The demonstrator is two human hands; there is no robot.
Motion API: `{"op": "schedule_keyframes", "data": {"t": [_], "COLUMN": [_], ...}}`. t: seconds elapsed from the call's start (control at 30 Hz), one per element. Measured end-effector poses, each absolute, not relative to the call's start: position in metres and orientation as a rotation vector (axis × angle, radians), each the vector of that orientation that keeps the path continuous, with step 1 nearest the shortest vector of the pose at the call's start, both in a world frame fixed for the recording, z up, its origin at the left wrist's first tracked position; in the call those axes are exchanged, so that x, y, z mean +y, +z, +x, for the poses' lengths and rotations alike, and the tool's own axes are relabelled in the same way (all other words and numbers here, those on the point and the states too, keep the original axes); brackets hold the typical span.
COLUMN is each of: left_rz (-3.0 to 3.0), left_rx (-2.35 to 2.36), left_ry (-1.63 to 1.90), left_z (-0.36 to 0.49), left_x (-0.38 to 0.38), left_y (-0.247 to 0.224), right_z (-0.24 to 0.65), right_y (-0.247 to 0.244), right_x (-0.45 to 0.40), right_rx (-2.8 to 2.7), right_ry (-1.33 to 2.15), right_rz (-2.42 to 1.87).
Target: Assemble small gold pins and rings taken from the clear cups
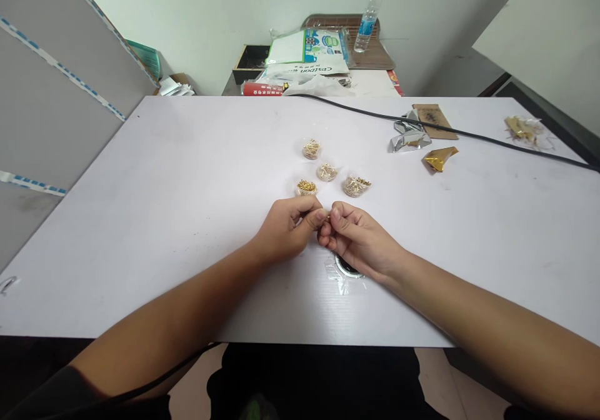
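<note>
- Our left hand (285, 226) is pinched shut, fingertips meeting the right ones over the white surface (164, 207).
- Whatever tiny bit the two grips share is too small to make out.
- Right hand (354, 239) is curled tight too, hiding a round ring (349, 269) under plastic.
- Four little bags (328, 171) of gold bits sit just beyond our fingers.
- Further right are foil wrappers (412, 137) and a black cable (492, 139).

Four small piles of parts (328, 173) crowd just beyond the hands (323, 232); bare table (164, 207) lies leftward.
</note>
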State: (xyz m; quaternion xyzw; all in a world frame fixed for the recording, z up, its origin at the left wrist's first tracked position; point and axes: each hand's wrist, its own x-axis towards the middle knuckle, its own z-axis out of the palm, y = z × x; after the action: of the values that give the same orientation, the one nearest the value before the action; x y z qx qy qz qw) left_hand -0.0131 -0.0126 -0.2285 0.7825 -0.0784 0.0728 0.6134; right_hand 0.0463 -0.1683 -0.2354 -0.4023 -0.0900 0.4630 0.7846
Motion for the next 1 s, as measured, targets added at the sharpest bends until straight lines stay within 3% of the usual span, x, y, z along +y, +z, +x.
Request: {"op": "schedule_keyframes", "data": {"t": [1.0], "left_rz": [1.668], "left_rx": [-0.144], "left_ry": [0.095], "left_z": [-0.0131], "left_x": [-0.0144], "left_y": [-0.2299], "right_z": [0.0426], "right_y": [-0.2341], "right_x": [-0.1681], "right_rx": [-0.178], "right_ry": [0.954], "right_rz": [-0.866]}}
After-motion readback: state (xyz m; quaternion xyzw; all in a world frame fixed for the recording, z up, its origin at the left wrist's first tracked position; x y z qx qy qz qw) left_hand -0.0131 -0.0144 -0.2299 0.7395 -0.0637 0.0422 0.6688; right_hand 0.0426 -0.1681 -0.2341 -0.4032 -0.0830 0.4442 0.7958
